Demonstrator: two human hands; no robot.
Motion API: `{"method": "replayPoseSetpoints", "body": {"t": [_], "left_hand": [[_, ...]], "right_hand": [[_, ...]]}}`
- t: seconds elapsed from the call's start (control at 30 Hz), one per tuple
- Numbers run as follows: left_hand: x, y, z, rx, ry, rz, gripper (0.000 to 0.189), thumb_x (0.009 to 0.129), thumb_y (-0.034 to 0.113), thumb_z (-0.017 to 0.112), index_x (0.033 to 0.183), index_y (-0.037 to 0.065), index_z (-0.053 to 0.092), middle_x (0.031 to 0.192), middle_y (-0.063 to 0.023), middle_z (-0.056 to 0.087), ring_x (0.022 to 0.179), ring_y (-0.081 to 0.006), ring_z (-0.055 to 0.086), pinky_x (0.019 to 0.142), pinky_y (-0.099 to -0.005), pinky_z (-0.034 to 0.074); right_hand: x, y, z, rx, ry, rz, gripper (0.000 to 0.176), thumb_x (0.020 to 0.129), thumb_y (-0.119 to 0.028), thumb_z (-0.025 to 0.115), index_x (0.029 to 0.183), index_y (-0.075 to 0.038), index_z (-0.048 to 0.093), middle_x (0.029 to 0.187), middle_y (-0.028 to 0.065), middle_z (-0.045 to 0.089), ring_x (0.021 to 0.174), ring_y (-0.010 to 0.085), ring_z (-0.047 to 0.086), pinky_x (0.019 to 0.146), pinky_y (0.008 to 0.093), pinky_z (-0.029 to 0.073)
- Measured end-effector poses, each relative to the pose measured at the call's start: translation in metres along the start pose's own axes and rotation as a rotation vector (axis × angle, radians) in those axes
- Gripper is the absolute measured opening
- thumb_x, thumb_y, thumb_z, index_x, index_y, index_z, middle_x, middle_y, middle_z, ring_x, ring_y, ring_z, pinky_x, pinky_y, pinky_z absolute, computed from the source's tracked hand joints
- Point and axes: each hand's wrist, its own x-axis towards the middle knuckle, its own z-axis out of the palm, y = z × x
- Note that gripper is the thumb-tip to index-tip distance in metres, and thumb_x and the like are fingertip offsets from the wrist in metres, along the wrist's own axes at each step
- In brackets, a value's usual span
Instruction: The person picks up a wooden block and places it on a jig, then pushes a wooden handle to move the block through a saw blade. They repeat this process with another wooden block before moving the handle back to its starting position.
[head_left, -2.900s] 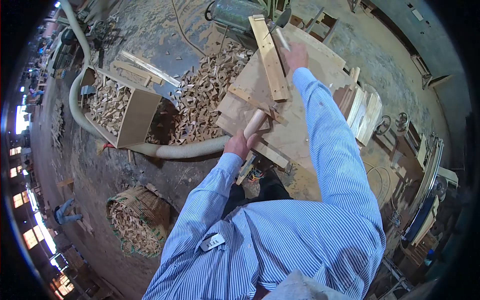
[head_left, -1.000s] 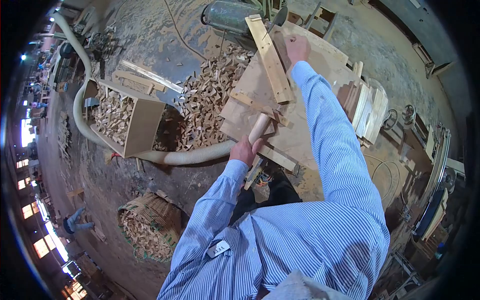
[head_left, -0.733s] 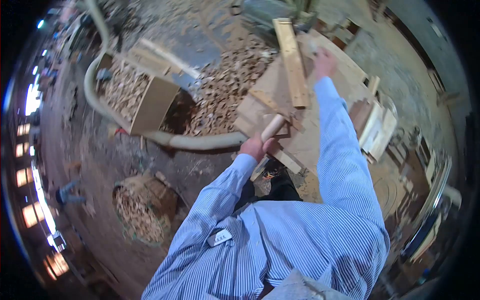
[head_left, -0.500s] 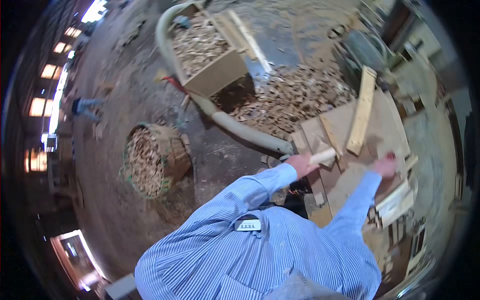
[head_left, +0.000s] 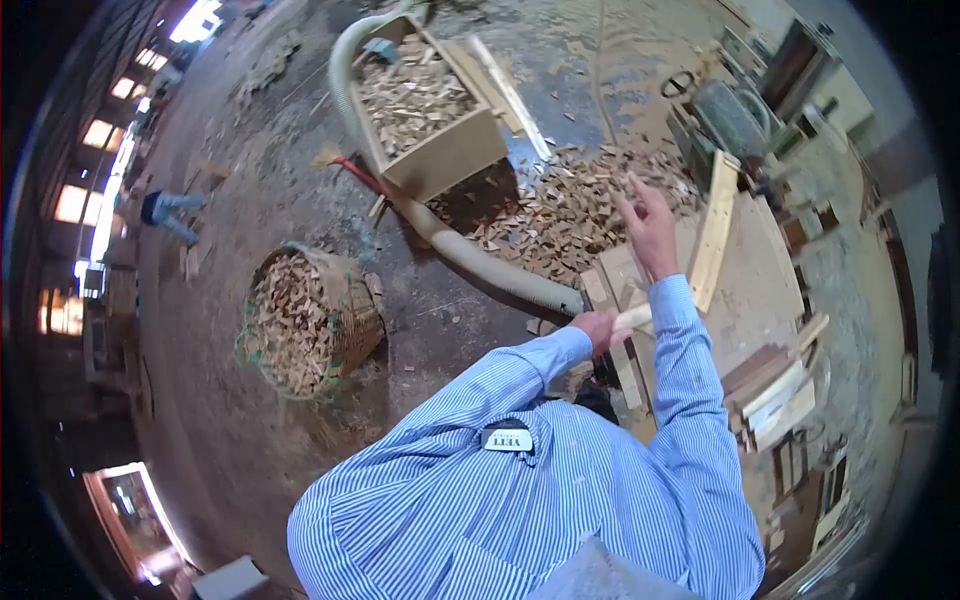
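Observation:
My left hand [head_left: 598, 332] is closed around the end of a pale wood piece [head_left: 632, 318] at the near left edge of the worktable [head_left: 765, 290]. My right hand [head_left: 652, 232] is raised past the table's far left side, in front of the heap of wood offcuts [head_left: 560, 215]. Its fingers are stretched out and apart, with nothing seen in them. To the right of this hand, a long, slightly curved wooden board [head_left: 716, 235] lies on the table. The right forearm hides part of the tabletop and the far end of the held piece.
A thick grey hose [head_left: 480, 268] runs from the table past a wooden box [head_left: 450, 160] of offcuts. Left stands a woven basket [head_left: 350, 310] full of offcuts. Wood strips [head_left: 785, 400] lie at the table's right edge. A green machine [head_left: 728, 115] stands behind. A person [head_left: 172, 212] is far left.
My right hand has swung from the table's right side leftward and away from me, toward the offcut heap, and its fingers are now spread. My left hand keeps the wood piece.

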Motion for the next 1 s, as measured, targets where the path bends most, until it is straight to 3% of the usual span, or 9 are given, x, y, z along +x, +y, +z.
{"method": "replayPoseSetpoints", "body": {"t": [0.07,0.17,0.2,0.3,0.47,0.6,0.8,0.87,1.0], "left_hand": [[-0.003,0.004,-0.004,0.019,0.020,-0.056,0.064,0.094,0.061,0.059,0.113,0.000,0.062,0.099,-0.0294,0.070,0.095,-0.0460,0.069,0.083,-0.0524,0.054],[0.005,-0.009,0.009,-0.013,-0.084,-0.146,0.064,0.095,0.061,0.057,0.101,-0.001,0.071,0.097,-0.0288,0.071,0.091,-0.0457,0.070,0.079,-0.0555,0.055],[-0.001,0.010,-0.002,0.101,-0.054,-0.135,0.062,0.094,0.062,0.056,0.103,0.002,0.071,0.099,-0.0281,0.071,0.096,-0.0477,0.068,0.087,-0.0540,0.053],[0.003,-0.020,0.025,0.082,0.113,0.021,0.055,0.095,0.053,0.062,0.103,-0.001,0.061,0.094,-0.0298,0.070,0.087,-0.0499,0.067,0.073,-0.0586,0.053],[0.000,-0.002,0.010,0.193,0.094,0.056,0.061,0.098,0.058,0.055,0.099,-0.004,0.057,0.090,-0.0330,0.068,0.087,-0.0531,0.065,0.075,-0.0601,0.050],[-0.009,0.004,0.009,0.154,0.123,0.118,0.063,0.099,0.059,0.054,0.102,-0.004,0.058,0.091,-0.0329,0.068,0.089,-0.0532,0.065,0.077,-0.0590,0.050],[-0.009,0.003,0.012,0.178,0.136,0.119,0.060,0.099,0.056,0.056,0.102,-0.004,0.059,0.093,-0.0329,0.068,0.089,-0.0529,0.065,0.078,-0.0583,0.050],[-0.009,0.004,0.011,0.181,0.132,0.119,0.060,0.099,0.055,0.056,0.102,-0.004,0.059,0.093,-0.0330,0.068,0.089,-0.0528,0.065,0.078,-0.0582,0.050],[-0.010,0.006,0.011,0.149,0.135,0.128,0.060,0.099,0.055,0.057,0.102,-0.005,0.059,0.094,-0.0332,0.068,0.090,-0.0525,0.066,0.078,-0.0580,0.051]], "right_hand": [[-0.055,0.039,-0.025,-0.065,0.004,0.265,0.045,0.094,-0.019,0.073,0.135,-0.003,0.063,0.103,0.0127,0.068,0.082,0.0199,0.067,0.074,0.0314,0.055],[-0.155,0.059,-0.073,-0.071,0.276,0.289,0.038,0.094,-0.019,0.072,0.127,-0.001,0.067,0.101,0.0141,0.069,0.089,0.0215,0.069,0.077,0.0337,0.056],[-0.182,0.052,-0.093,-0.134,0.339,0.316,0.038,0.093,-0.020,0.072,0.125,0.000,0.068,0.104,0.0153,0.070,0.091,0.0244,0.070,0.079,0.0355,0.057],[-0.262,0.022,-0.164,-0.517,0.520,0.418,0.038,0.093,-0.022,0.073,0.122,0.001,0.068,0.107,0.0180,0.069,0.094,0.0320,0.069,0.082,0.0397,0.056],[-0.329,0.017,-0.228,-1.024,0.793,0.527,0.037,0.091,-0.023,0.072,0.120,0.000,0.068,0.112,0.0178,0.068,0.105,0.0352,0.064,0.093,0.0458,0.051],[-0.359,0.022,-0.254,-1.084,0.917,0.621,0.042,0.091,-0.028,0.072,0.123,-0.001,0.067,0.118,0.0196,0.065,0.110,0.0384,0.059,0.095,0.0470,0.049],[-0.393,0.060,-0.299,-0.858,1.136,0.953,0.050,0.092,-0.043,0.069,0.121,-0.003,0.069,0.103,0.0210,0.071,0.103,0.0376,0.064,0.091,0.0447,0.050],[-0.400,0.062,-0.305,-0.316,1.089,0.978,0.047,0.089,-0.044,0.072,0.113,-0.004,0.074,0.092,0.0178,0.075,0.090,0.0325,0.070,0.083,0.0425,0.052],[-0.395,0.040,-0.307,-0.415,0.961,1.123,0.043,0.087,-0.042,0.074,0.106,-0.004,0.077,0.091,0.0145,0.076,0.083,0.0276,0.073,0.078,0.0405,0.053]]}}
